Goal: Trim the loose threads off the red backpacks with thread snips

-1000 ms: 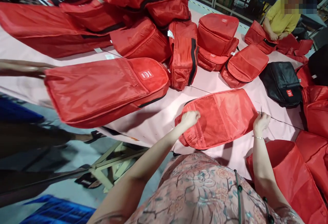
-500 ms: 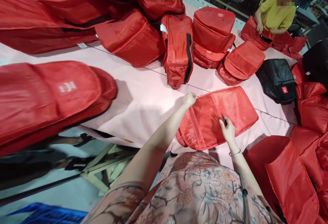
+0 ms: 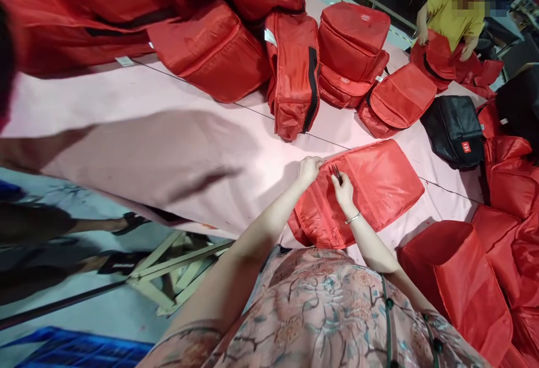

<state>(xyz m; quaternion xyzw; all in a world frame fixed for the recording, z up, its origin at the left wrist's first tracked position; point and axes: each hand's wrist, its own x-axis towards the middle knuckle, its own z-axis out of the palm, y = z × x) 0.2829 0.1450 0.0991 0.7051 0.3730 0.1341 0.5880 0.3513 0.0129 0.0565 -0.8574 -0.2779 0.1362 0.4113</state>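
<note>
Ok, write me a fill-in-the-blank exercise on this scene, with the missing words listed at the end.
1. The right hand holds small snips, while the left hand grips the edge of a backpack coloured ____.
2. A thin bracelet circles the person's ____ wrist.
3. The red-labelled backpack is coloured ____.
4. The co-worker at the upper right wears a top coloured ____.

Missing words: red; right; black; yellow.
</note>
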